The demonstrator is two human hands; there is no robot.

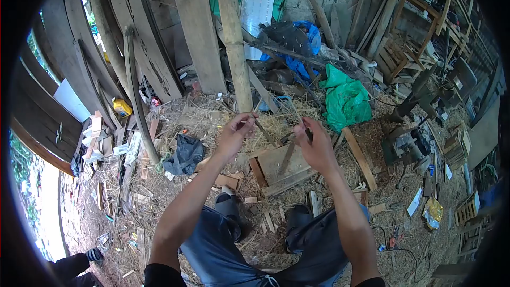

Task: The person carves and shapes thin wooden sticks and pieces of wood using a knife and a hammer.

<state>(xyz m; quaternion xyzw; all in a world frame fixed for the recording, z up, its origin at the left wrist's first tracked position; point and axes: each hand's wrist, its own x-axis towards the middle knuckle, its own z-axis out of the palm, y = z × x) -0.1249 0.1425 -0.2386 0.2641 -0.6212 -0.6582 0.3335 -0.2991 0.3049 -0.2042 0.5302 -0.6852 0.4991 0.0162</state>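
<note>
- Thin, pale, straw-like strip (295,110): it rises from our right hand (316,146), whose narrow grip seems to pinch its lower end.
- We judge it light, slightly springy and easily snapped; a gentle fingertip hold near that end suits it.
- Our left hand (235,134) has a narrow grip too; we cannot tell what, if anything, it holds.
- Below sits a low, weathered wooden box (273,166).
- Farther out lies a crumpled green plastic sheet (346,100).

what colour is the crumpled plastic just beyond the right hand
Bright green; the crumpled plastic shows best in the head view.
</note>
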